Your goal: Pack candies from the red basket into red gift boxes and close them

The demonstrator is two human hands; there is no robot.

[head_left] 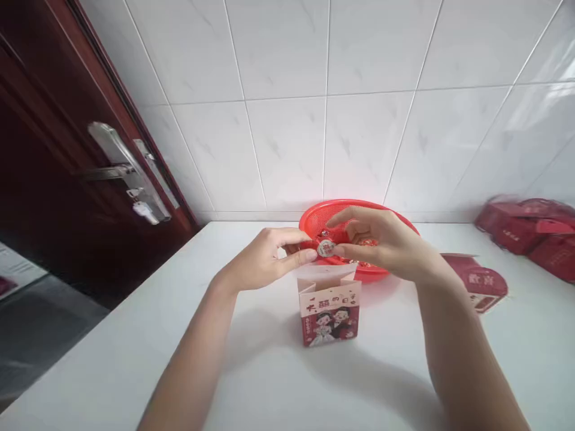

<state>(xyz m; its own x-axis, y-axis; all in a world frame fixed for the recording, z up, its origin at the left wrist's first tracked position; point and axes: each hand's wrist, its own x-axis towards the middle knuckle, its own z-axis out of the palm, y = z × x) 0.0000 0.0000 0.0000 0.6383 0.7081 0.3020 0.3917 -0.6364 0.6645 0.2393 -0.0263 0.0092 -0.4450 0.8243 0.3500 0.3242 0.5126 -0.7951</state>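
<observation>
Above an open gift box (pixel 332 311), my left hand (pixel 274 257) pinches a small red wrapped candy (pixel 326 248) with a round white label on its front. My right hand (pixel 386 242) has its thumb against the candy's other side, the index finger lifted off and the other fingers curled behind. The box stands upright with its top flaps raised; a cartoon couple and lettering decorate its dark red and pink front. Just behind the hands is a red plastic basket (pixel 321 212) with several small wrapped pieces in it, partly hidden by my right hand.
Partly behind my right forearm lies another dark red box (pixel 487 281). Several red boxes (pixel 534 230) are heaped at the far right, blurred. A white tiled wall (pixel 287 143) backs the white table (pixel 179 335). On the left is a dark red door (pixel 49 120) with a metal handle (pixel 128 170).
</observation>
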